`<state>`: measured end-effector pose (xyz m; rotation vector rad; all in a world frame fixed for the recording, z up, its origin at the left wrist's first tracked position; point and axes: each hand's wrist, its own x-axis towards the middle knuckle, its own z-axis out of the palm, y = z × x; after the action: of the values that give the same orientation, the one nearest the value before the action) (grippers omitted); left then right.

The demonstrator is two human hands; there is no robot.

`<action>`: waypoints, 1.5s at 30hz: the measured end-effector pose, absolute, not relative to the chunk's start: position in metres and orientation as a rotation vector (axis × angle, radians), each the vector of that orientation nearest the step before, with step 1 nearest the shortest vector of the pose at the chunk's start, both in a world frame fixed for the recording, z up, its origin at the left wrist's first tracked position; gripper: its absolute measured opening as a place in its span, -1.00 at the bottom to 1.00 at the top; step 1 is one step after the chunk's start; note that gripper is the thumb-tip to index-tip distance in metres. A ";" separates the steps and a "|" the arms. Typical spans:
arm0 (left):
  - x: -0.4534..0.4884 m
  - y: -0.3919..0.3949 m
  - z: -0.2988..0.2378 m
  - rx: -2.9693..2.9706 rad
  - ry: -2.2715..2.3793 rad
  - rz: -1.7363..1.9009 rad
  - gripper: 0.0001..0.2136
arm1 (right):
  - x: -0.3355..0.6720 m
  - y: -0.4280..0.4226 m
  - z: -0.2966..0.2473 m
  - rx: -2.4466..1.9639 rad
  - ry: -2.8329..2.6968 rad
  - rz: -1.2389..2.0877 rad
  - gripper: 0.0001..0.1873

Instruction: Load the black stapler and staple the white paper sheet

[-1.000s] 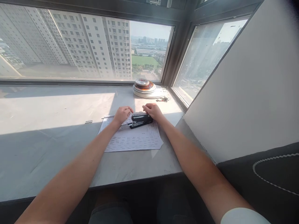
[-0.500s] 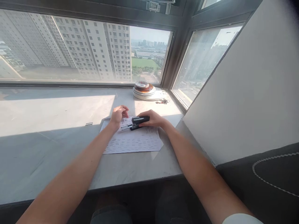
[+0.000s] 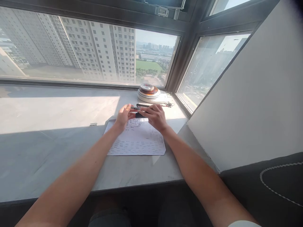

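hiding stapler [image 3: 140, 115] partly: right-hand fingers [image 3: 147, 110]

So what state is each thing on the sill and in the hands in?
Stapler: opened up, held in the right hand
Left hand: at the stapler's end, grip unclear
Paper: flat on the sill, marked
Small strips: lying apart from the paper, likely staples
Plates: stacked
Dark tangle: beside the plates, too small to identify

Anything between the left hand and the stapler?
Nothing visible stands in the way: the left hand is at the left end of the stapler, which the right hand holds near the far edge of the paper. I can't tell if the left hand touches it.
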<state>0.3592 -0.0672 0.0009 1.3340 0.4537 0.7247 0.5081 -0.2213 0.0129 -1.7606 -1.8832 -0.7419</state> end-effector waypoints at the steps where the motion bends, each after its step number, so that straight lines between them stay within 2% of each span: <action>1: 0.359 -0.068 0.001 1.353 0.440 0.725 -0.65 | 0.508 -0.220 0.013 -1.752 -1.905 -0.776 -0.49; 6: 0.360 -0.070 0.000 1.353 0.442 0.737 -0.74 | 0.509 -0.217 0.011 -1.742 -1.884 -0.857 -0.49; 11: 0.361 -0.067 -0.002 1.314 0.508 0.792 -0.82 | 0.514 -0.215 0.006 -1.788 -1.581 -0.729 -0.53; 15: 0.360 -0.062 -0.003 1.383 0.569 0.907 -0.79 | 0.519 -0.219 0.006 -1.598 -1.274 -0.308 -0.70; 21: 0.359 -0.059 -0.005 1.486 0.593 0.921 -0.69 | 0.515 -0.229 0.014 -1.246 -1.483 0.537 -0.54; 24: 0.358 -0.062 -0.003 1.549 0.557 0.885 -0.63 | 0.510 -0.228 0.014 -1.207 -1.677 0.746 -0.54; 30: 0.356 -0.074 0.005 1.687 0.315 0.735 -0.69 | 0.505 -0.224 0.013 -1.220 -1.742 0.684 -0.56; 37: 0.351 -0.079 0.008 1.811 0.193 0.608 -0.72 | 0.503 -0.221 0.015 -1.240 -1.227 0.394 -0.60; 41: 0.350 -0.081 0.009 1.842 0.155 0.593 -0.72 | 0.503 -0.219 0.015 -1.203 -1.274 0.490 -0.56; 45: 0.351 -0.082 0.010 1.862 0.153 0.612 -0.69 | 0.502 -0.221 0.017 -1.194 -1.375 0.523 -0.62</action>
<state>0.3508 -0.0822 0.0101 1.8617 0.1532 0.6121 0.5022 -0.2212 0.0169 -1.1944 -1.3748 0.5230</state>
